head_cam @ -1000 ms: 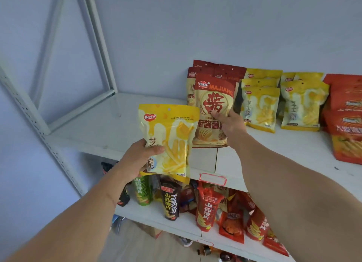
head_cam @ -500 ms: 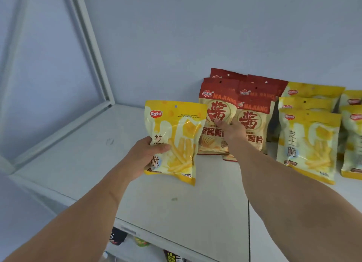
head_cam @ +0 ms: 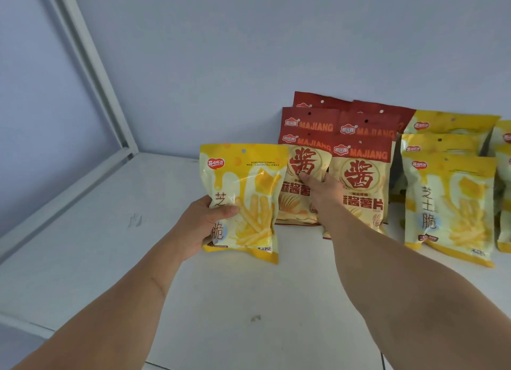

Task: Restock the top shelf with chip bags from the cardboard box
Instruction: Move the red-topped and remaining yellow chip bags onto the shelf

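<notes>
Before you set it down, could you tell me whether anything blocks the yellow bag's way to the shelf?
Nothing visible does: the left hand holds the yellow chip bag over bare white metal shelf, left of the red bags.

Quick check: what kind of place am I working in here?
Likely a small shop or stockroom: a white metal shelf, rows of red chip bags and matching yellow bags faced outward against a bare wall.

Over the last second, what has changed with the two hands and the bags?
The right hand set its red bag upright in front of the red stack and now only touches it. The left hand carried the yellow bag up over the shelf, beside the red bags. The left hand's grip and the stocked rows are unchanged.
</notes>
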`<state>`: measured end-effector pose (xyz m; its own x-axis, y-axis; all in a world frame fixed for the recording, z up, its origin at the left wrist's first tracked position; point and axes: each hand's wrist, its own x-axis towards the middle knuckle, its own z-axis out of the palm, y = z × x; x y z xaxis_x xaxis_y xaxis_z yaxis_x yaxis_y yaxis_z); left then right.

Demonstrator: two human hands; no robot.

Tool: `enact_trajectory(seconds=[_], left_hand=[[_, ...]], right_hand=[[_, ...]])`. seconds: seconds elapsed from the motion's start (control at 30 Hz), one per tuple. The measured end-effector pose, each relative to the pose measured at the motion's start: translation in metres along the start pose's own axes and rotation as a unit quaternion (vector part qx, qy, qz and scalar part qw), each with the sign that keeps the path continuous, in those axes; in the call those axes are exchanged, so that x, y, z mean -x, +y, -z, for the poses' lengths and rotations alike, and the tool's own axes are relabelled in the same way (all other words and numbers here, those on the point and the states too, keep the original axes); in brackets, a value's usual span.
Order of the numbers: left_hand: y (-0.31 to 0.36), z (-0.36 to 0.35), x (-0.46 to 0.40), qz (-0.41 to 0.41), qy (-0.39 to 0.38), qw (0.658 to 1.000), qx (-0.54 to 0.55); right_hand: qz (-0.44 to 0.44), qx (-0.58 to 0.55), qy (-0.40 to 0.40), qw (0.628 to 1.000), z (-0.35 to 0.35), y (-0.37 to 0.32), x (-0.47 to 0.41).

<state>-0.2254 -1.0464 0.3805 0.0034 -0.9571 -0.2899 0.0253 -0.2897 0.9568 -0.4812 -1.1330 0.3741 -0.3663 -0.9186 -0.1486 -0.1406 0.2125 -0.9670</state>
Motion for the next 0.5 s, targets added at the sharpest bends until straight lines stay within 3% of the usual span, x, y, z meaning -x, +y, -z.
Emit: enact_trajectory(seconds=[0.27, 0.5], left_hand=[[0.005, -0.006, -0.003, -0.012, -0.021, 1.000, -0.007], [0.012, -0.022, 0.010, -0.039, -0.032, 0.999, -0.014]], right_hand=[[-0.019, 0.044, 0.035, 0.998, -0.001, -0.024, 0.014], [0.083, 0.216, 0.042, 0.972, 0.030, -0.032, 0.036]])
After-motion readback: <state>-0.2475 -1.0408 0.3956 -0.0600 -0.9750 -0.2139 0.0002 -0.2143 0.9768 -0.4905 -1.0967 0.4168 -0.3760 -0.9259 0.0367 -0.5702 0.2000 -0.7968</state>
